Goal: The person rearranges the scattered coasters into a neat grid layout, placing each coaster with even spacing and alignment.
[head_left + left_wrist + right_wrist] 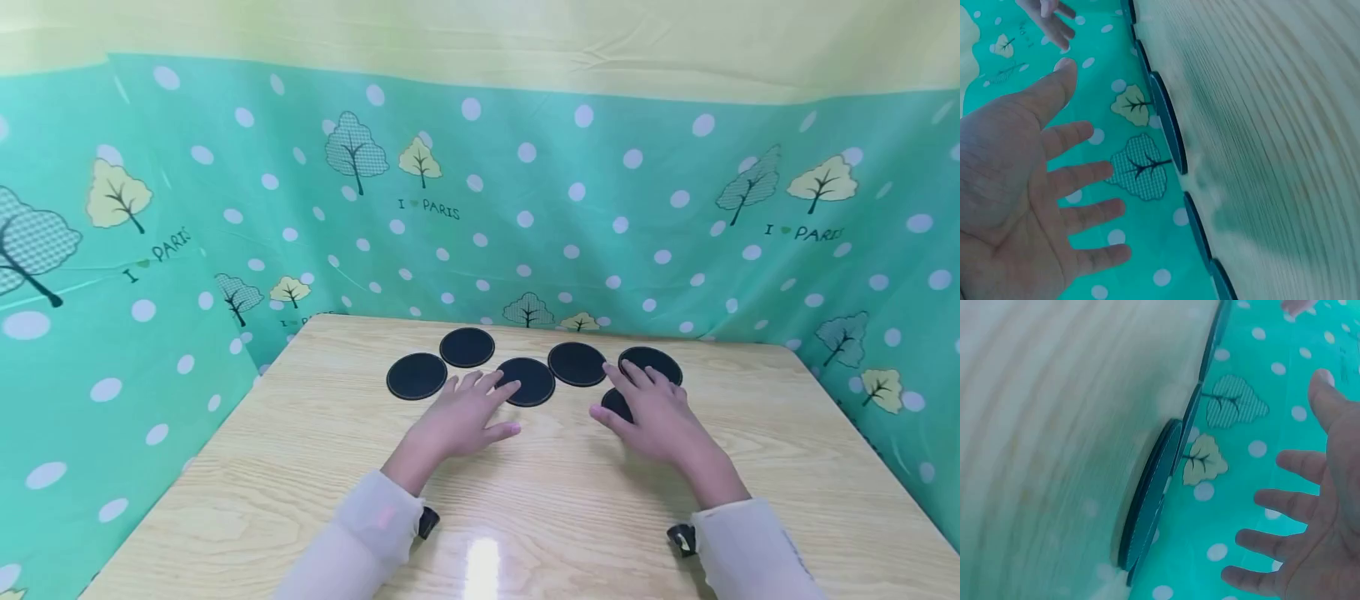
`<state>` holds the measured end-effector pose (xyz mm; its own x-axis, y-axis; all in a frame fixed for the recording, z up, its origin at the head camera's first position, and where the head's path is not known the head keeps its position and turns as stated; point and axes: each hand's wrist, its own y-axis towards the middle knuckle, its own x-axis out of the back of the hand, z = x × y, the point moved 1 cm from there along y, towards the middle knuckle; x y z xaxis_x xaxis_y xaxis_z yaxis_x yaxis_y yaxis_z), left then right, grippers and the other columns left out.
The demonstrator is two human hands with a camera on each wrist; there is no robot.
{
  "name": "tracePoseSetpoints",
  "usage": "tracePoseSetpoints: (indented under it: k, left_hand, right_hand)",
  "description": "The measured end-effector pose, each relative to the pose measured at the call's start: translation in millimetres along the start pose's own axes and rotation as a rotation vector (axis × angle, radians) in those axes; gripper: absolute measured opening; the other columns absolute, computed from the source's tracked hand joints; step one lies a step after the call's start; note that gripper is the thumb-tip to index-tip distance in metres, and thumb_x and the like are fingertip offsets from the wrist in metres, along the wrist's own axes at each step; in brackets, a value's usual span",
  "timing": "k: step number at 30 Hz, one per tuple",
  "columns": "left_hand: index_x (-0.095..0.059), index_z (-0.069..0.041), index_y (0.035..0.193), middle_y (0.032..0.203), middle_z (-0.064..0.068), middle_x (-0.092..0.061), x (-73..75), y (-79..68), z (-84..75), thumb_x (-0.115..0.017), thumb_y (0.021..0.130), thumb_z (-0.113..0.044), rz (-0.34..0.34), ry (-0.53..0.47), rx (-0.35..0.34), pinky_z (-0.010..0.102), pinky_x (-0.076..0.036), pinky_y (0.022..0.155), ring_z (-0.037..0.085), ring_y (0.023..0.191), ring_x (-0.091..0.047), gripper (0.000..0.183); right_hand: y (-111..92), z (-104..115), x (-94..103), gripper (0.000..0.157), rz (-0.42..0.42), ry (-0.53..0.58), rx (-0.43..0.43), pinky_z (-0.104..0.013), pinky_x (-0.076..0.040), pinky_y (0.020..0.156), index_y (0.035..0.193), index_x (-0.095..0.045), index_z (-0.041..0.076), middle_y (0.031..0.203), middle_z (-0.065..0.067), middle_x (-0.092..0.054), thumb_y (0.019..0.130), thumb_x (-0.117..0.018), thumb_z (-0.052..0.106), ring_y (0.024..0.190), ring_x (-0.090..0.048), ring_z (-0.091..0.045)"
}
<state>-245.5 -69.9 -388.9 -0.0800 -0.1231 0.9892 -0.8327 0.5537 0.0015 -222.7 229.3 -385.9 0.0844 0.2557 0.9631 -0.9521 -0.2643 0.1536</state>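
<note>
Several round black coasters with thin stitched edges lie on the wooden table. On the left are one coaster [417, 377] and another [467, 347] behind it; a third coaster [534, 379] sits in the middle. My left hand [463, 418], fingers spread, hovers just in front of these, its fingertips overlapping the middle one's edge. Toward the right a coaster [577, 364] lies beside a further coaster [656, 360], partly covered by my right hand [663, 421]. Beneath that hand a nearer coaster [615, 404] is mostly hidden. Both palms, facing down, hold nothing.
The pale wood-grain table [300, 483] spreads out in front and to both sides. A green dotted curtain [480, 208] with printed trees closes off the back and sides. Dark bands [427, 522] show at both cuffs.
</note>
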Motion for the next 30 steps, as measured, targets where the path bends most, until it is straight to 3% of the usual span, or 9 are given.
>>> tracePoseSetpoints:
  k: [9, 13, 21, 30]
  left_hand:
    - [-0.034, -0.028, 0.161, 0.165, 0.009, -0.032, -10.4, 17.9, -17.3, -0.051, 0.102, -0.06, 0.021, 0.004, -0.04, 0.064, -0.028, 0.12, 0.04, 0.15, -0.03, 0.069]
    - [-0.035, -0.027, 0.16, 0.164, 0.01, -0.034, -11.0, 21.8, -21.9, -0.052, 0.102, -0.059, 0.003, 0.007, -0.053, 0.063, -0.03, 0.119, 0.039, 0.149, -0.032, 0.068]
    - [-0.038, -0.026, 0.159, 0.162, 0.009, -0.038, -13.4, 29.6, -25.2, -0.053, 0.102, -0.056, -0.013, 0.005, -0.064, 0.059, -0.038, 0.115, 0.036, 0.146, -0.037, 0.066]
    - [-0.043, -0.024, 0.157, 0.156, 0.007, -0.047, -19.3, 42.3, -28.9, -0.055, 0.103, -0.055, -0.045, -0.005, -0.065, 0.058, -0.043, 0.111, 0.033, 0.139, -0.046, 0.064]
  right_hand:
    - [-0.7, -24.6, -0.3, 0.077, -0.055, 0.07, -0.024, -0.083, -0.033, 0.099, 0.156, -0.039, 0.001, 0.153, -0.033, -0.039, 0.103, -0.052, 0.056, 0.136, -0.037, -0.059]
    - [-1.3, -35.0, 1.0, 0.077, -0.059, 0.108, -0.046, -0.081, -0.033, 0.103, 0.154, -0.039, -0.001, 0.151, -0.035, -0.041, 0.104, -0.052, 0.055, 0.135, -0.038, -0.06]
    - [-1.0, -47.9, 3.2, 0.067, -0.025, 0.212, -0.056, -0.071, -0.035, 0.111, 0.148, -0.044, -0.008, 0.147, -0.036, -0.045, 0.104, -0.061, 0.038, 0.136, -0.039, -0.058]
    - [-4.8, -65.9, -3.2, 0.057, 0.019, 0.272, -0.098, -0.062, -0.054, 0.092, 0.144, -0.047, -0.011, 0.137, -0.037, -0.053, 0.102, -0.065, 0.023, 0.114, -0.061, -0.052]
